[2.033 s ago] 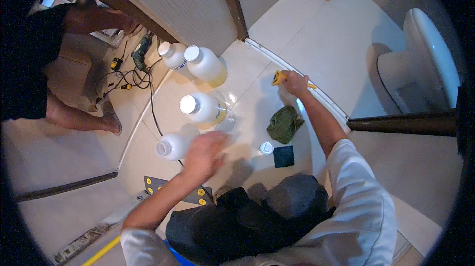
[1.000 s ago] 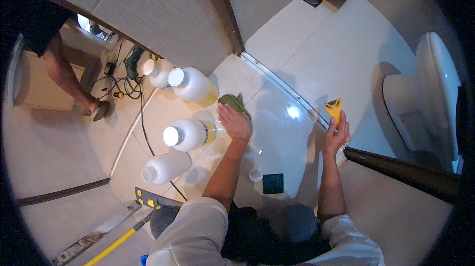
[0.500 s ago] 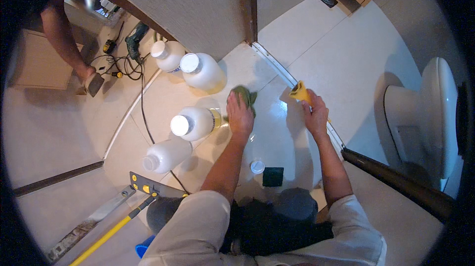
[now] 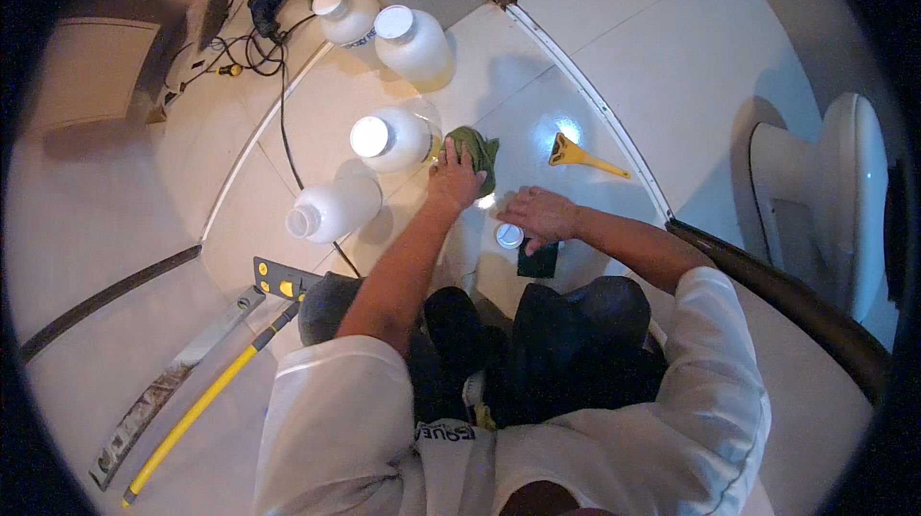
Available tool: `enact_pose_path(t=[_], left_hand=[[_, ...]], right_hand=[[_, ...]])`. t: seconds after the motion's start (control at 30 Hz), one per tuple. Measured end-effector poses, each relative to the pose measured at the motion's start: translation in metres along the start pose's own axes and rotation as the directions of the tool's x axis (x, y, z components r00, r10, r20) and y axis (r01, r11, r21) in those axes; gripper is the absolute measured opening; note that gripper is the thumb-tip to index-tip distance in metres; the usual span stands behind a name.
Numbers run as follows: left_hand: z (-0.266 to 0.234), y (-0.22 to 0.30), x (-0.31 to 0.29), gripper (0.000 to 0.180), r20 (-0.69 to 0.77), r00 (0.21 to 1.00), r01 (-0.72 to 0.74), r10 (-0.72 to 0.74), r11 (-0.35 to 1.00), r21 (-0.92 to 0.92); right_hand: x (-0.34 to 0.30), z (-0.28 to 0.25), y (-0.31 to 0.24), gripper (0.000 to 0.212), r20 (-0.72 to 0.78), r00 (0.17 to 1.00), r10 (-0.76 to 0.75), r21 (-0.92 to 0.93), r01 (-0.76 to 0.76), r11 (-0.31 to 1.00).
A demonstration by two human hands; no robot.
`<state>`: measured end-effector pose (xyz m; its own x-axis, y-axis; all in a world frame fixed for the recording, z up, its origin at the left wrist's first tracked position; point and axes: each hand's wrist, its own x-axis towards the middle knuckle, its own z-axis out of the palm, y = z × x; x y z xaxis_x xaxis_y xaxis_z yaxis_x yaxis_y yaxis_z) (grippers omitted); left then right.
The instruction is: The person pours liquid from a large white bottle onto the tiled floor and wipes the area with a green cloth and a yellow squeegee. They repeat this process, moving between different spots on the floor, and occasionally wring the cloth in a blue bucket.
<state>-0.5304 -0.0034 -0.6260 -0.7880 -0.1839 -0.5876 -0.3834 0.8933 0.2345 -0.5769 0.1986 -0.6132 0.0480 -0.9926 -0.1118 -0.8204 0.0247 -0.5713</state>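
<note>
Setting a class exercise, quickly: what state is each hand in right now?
Left hand: open, resting on the green cloth.
Right hand: at the white cap; whether gripping it cannot be told.

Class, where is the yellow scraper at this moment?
In the head view, the yellow scraper lies right of centre on the tiled floor, between the right hand and the white threshold strip.

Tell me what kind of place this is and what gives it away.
Most likely a bathroom doorway: a toilet stands at the right, and a pale threshold strip divides its tiled floor from the floor where the person is working.
</note>
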Motion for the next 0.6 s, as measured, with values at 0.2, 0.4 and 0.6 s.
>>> enact_pose_path(t=[0.2, 0.4, 0.6], left_hand=[[-0.071, 0.005, -0.030, 0.069, 0.276, 0.961, -0.062, -0.029, 0.947, 0.316], [-0.173, 0.032, -0.156, 0.059, -0.059, 0.960, -0.236, 0.274, 0.904, 0.358], [-0.189, 0.002, -0.195, 0.061, 0.025, 0.988, -0.156, 0.155, 0.960, 0.232]], right_hand=[[0.028, 0.037, -0.003, 0.066, 0.037, 0.998, 0.053, 0.076, -0.055, 0.996], [0.012, -0.010, 0.033, 0.055, -0.386, 0.757, 0.528, 0.370, -0.396, 0.840], [0.005, -0.067, 0.110, 0.052, -0.587, 0.462, 0.665, 0.264, -0.666, 0.697]])
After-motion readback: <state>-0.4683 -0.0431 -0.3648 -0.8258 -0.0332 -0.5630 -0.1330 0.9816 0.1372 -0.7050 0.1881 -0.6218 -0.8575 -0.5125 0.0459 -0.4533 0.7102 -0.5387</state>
